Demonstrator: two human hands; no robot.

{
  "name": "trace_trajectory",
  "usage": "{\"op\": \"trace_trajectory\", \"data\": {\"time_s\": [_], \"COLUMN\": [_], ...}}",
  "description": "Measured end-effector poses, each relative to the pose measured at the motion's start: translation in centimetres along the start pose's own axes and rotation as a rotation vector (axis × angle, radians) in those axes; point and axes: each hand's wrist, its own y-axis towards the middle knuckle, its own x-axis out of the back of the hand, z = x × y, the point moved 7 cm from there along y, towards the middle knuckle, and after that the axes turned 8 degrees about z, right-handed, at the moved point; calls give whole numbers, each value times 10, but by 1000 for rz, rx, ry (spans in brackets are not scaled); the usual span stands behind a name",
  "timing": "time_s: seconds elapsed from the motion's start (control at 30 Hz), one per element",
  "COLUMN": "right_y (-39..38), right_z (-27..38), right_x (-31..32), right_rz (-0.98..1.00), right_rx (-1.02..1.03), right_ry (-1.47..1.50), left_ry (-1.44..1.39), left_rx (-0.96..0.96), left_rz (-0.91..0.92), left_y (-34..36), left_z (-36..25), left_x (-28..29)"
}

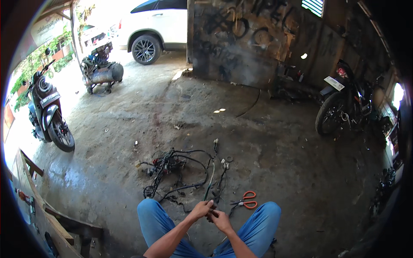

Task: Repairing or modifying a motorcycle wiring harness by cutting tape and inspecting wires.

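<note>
Between my knees, my left hand (200,210) and my right hand (222,221) meet, their fingers closed on a dark stretch of the wiring harness (189,185). The exact piece pinched between the fingers is too small and dark to make out. From there the black harness spreads over the floor ahead, with a tangled bundle of wires and connectors on the left and a looped cable. Pale connectors (224,163) lie at the ends of some branches. Just beyond my right hand, scissors with orange handles (250,200) rest on the floor, blades pointing left.
A scooter (50,112) and an air compressor (103,74) stand at the left. A white car (161,26) is parked outside at the back. A motorcycle (344,101) stands far right by the wall. A wooden bench (47,215) edges the near left.
</note>
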Motion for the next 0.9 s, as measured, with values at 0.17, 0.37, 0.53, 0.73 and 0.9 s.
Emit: {"op": "trace_trajectory", "data": {"time_s": [0.17,0.37,0.53,0.73,0.9], "right_y": [3,-9,-58,-94,-177], "right_z": [5,20,40,8,-19], "right_x": [-5,18,56,46,25], "right_rz": [-26,-50,-62,27,450], "right_rx": [-9,161,151,66,-1], "right_ry": [-212,9,398,826,1030], "left_ry": [-1,-268,-366,-593,-714], "left_rx": [-35,-176,-252,-309,-282], "left_rz": [6,32,44,11,50], "left_y": [9,-6,-20,-19,-32], "left_z": [16,-24,-48,-52,-61], "left_x": [1,5,4,5,2]}}
